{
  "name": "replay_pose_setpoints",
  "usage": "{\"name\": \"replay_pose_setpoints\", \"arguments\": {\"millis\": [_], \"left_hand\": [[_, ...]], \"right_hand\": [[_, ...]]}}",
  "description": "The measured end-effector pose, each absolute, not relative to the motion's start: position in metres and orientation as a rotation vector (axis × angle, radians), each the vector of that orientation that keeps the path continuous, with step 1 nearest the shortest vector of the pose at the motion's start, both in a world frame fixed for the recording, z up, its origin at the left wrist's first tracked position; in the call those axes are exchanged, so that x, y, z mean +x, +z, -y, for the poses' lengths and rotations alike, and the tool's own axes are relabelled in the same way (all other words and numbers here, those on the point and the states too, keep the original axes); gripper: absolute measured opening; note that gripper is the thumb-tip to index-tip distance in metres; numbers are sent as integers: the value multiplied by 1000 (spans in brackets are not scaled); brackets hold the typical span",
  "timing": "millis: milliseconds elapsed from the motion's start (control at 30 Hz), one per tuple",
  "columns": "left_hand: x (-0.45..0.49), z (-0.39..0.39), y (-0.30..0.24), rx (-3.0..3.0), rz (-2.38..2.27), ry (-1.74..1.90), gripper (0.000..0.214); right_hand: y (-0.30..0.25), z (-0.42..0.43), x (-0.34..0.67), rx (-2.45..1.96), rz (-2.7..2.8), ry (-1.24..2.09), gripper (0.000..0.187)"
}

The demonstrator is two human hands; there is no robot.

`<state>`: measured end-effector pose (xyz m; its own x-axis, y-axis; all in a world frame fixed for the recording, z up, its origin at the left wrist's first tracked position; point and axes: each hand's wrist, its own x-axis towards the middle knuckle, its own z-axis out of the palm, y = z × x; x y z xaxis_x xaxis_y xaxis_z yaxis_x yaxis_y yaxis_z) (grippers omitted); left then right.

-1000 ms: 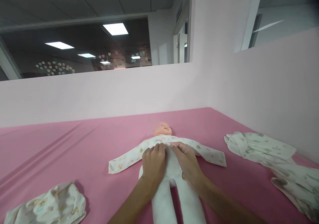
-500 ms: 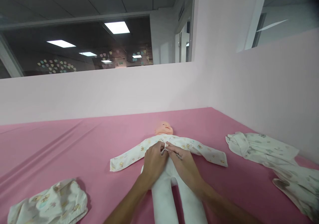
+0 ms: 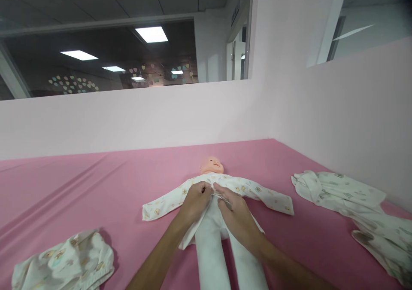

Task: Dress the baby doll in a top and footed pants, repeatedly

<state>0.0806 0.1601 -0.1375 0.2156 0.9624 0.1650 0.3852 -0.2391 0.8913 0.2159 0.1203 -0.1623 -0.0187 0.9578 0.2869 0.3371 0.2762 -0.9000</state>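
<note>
Doll (image 3: 209, 232) is lying face up on the pink cover (image 3: 106, 195), with the shirt (image 3: 234, 181) spreading its sleeves to both sides and its front lying loose over the body; mismatched edges could be leaving it crooked. Left hand (image 3: 195, 200) is holding narrow on the front edge; right hand (image 3: 237, 215) is touching the cloth, and whether it is gripping, I cannot tell; a loose pinch could be letting the edge slip
</note>
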Motion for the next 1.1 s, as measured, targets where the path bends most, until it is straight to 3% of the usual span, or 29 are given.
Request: {"name": "replay_pose_setpoints", "arguments": {"millis": [533, 800, 1100], "left_hand": [[77, -150, -130, 1826, -1260, 956, 22], [58, -121, -122, 1985, -1381, 719, 14], [63, -119, -119, 2101, -1734, 766, 14]], "right_hand": [[-159, -117, 222, -1302, 1695, 691, 49], [-177, -114, 246, -1306, 1754, 429, 27], [-170, -111, 250, -1231, 1573, 560, 26]]}}
